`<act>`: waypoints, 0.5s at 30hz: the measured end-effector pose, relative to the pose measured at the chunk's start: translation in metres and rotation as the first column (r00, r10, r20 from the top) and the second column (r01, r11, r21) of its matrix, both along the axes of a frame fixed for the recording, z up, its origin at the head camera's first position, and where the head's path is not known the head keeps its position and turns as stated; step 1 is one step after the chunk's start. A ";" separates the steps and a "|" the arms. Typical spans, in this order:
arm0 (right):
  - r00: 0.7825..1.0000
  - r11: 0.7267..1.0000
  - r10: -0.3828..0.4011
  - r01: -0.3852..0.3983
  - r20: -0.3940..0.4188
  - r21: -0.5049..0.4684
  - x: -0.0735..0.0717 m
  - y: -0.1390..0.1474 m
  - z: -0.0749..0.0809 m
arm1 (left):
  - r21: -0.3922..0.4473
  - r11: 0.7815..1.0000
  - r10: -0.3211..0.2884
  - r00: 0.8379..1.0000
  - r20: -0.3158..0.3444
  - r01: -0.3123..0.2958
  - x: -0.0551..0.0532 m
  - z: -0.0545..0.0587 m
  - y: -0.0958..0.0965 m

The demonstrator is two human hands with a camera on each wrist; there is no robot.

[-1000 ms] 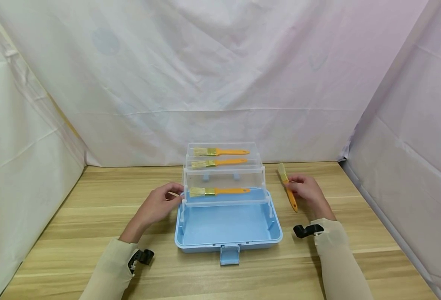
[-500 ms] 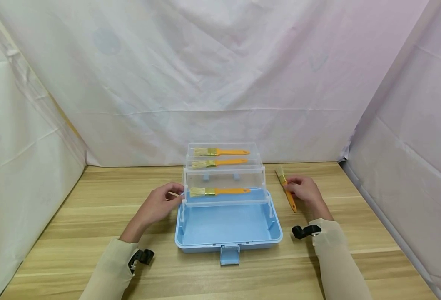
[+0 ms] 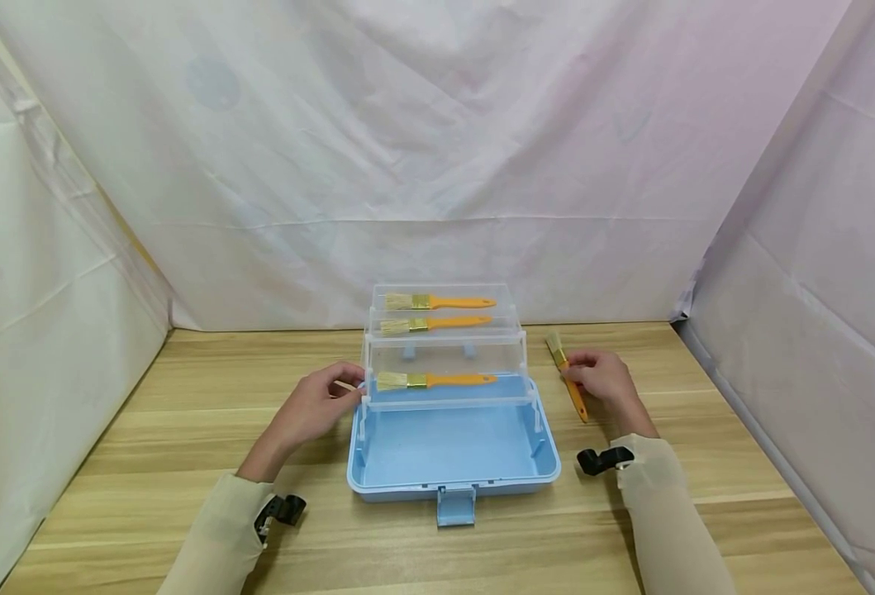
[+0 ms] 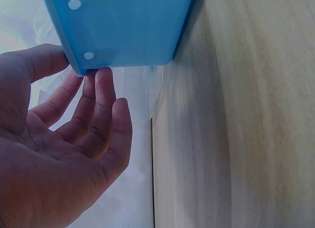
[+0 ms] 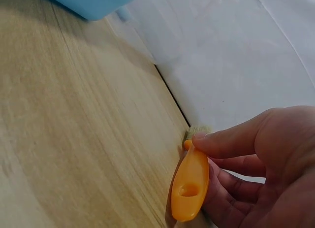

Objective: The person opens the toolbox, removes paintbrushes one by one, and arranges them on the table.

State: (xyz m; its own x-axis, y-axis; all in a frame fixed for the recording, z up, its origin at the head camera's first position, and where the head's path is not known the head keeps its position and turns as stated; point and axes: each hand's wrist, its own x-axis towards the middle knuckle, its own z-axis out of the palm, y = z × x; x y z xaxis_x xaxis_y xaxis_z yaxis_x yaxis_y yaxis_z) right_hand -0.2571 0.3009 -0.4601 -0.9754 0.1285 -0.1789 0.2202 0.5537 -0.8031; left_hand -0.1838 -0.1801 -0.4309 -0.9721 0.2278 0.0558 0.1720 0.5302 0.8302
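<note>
A light-blue toolbox [image 3: 452,450] stands unfolded on the table, its clear tiered trays [image 3: 446,405] raised at the back. My left hand [image 3: 324,401] holds the box's back left corner; in the left wrist view the thumb [image 4: 47,60] and fingertips pinch its rim. At the right, my right hand [image 3: 606,378] pinches a paintbrush [image 3: 575,395] with an orange handle between thumb and fingers, its bristles pointing away. In the right wrist view the brush's handle end [image 5: 189,188] hangs low over the tabletop.
One paintbrush [image 3: 459,379] lies in the front clear tray. Two more, an upper brush [image 3: 459,302] and a lower brush [image 3: 459,321], lie at the back tiers. The blue latch [image 3: 455,506] hangs at the front. White cloth walls [image 3: 437,165] surround the wooden table [image 3: 206,397].
My right hand has shifted slightly left, and the paintbrush's bristle end has swung a little left and nearer. My left hand and the toolbox stay where they were.
</note>
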 end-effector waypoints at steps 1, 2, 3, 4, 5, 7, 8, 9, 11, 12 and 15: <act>1.000 1.000 0.000 0.000 -0.006 0.011 0.000 0.000 0.000 | 0.000 1.000 0.000 1.000 0.001 0.000 0.000 0.000 0.000; 1.000 1.000 0.002 -0.002 -0.012 0.026 0.001 -0.001 0.000 | -0.001 1.000 0.000 1.000 0.001 0.000 0.000 0.000 0.000; 1.000 0.999 0.001 0.000 -0.017 0.037 0.001 -0.001 0.000 | -0.002 1.000 0.001 1.000 0.001 -0.001 0.000 0.000 0.000; 1.000 0.999 0.000 0.001 -0.021 0.045 0.002 -0.001 0.000 | -0.003 1.000 0.002 1.000 0.001 -0.002 0.000 0.000 0.000; 1.000 0.998 -0.003 0.004 -0.024 0.056 0.002 -0.002 0.001 | -0.004 1.000 0.003 1.000 0.001 -0.003 0.000 0.000 0.000; 1.000 0.998 -0.007 0.008 -0.027 0.068 0.002 -0.002 0.001 | -0.007 1.000 0.005 1.000 0.001 -0.005 0.000 0.000 0.000; 1.000 0.997 -0.007 0.009 -0.027 0.073 0.003 -0.002 0.002 | -0.007 1.000 0.005 1.000 0.002 -0.005 0.001 -0.001 0.000; 1.000 0.997 -0.011 0.012 -0.023 0.074 0.003 -0.002 0.002 | -0.007 1.000 0.006 1.000 0.002 -0.006 0.001 -0.001 0.000; 1.000 0.997 -0.013 0.014 -0.017 0.079 0.003 -0.002 0.002 | -0.007 1.000 0.006 1.000 0.003 -0.006 0.000 -0.001 0.000; 1.000 0.997 -0.010 0.011 -0.016 0.083 0.003 -0.001 0.002 | -0.007 1.000 0.006 1.000 0.003 -0.006 0.000 -0.001 0.000; 1.000 0.996 -0.007 0.008 -0.013 0.093 0.002 0.000 0.001 | -0.008 1.000 0.006 1.000 0.001 -0.006 0.000 -0.001 0.000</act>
